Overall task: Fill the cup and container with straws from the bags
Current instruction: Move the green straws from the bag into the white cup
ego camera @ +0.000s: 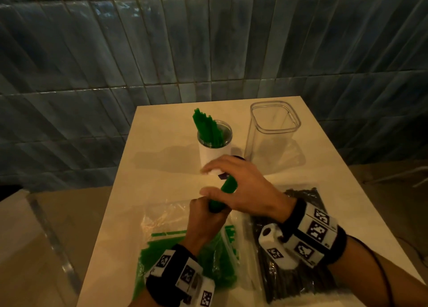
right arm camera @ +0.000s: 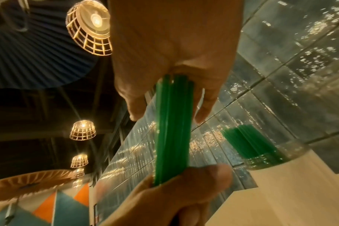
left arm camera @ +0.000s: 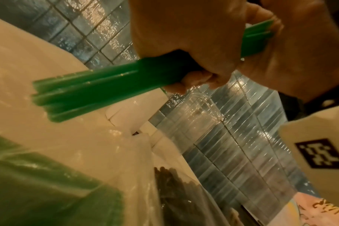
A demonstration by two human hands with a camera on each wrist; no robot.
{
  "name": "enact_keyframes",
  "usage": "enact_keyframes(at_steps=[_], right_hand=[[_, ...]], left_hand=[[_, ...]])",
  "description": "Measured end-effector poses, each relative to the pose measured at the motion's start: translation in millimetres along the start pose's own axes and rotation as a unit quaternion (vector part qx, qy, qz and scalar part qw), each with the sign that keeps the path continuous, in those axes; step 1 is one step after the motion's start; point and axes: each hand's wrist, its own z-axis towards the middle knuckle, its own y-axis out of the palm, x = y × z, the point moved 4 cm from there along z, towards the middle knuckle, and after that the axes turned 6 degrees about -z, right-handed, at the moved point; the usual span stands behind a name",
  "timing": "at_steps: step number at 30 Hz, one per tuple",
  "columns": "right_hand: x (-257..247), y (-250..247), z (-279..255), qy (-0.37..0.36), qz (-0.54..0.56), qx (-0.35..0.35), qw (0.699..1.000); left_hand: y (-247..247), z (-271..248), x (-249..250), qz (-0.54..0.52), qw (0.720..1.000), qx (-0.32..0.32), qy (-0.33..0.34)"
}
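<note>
My left hand (ego camera: 208, 216) grips a bundle of green straws (ego camera: 228, 185) near its lower part, above the table in front of the cup. My right hand (ego camera: 240, 186) lies over the bundle's upper end, fingers spread and fairly straight. In the right wrist view the straw ends (right arm camera: 172, 85) meet the palm. The white cup (ego camera: 214, 155) stands behind, with green straws (ego camera: 207, 128) leaning in it. To its right stands the clear square container (ego camera: 273, 130), with no straws inside. The bag of green straws (ego camera: 176, 253) and the bag of black straws (ego camera: 301, 272) lie under my wrists.
The white table (ego camera: 162, 167) is narrow, with its left edge close to the green bag and its back edge against a blue tiled wall (ego camera: 208, 40). A small dark object (ego camera: 223, 175) shows just under my right hand by the cup's base.
</note>
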Motion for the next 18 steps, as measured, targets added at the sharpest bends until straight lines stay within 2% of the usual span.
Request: enact_keyframes(at_steps=[3, 8, 11, 15, 18], right_hand=[[13, -8, 4, 0.059, 0.153, 0.091, 0.982], [22, 15, 14, 0.163, 0.363, -0.002, 0.917], [22, 8, 28, 0.175, 0.379, 0.047, 0.907], [20, -39, 52, 0.123, 0.324, 0.140, 0.927], [15, -92, 70, 0.066, 0.316, 0.219, 0.921]], left_hand=[[3, -1, -1, -0.062, 0.995, 0.018, -0.077], [12, 15, 15, -0.103, 0.991, -0.021, -0.080], [14, 32, 24, -0.091, 0.994, -0.027, -0.061], [8, 54, 33, -0.039, 0.997, -0.057, 0.019], [-6, 69, 25, 0.005, 0.998, -0.006, 0.061]])
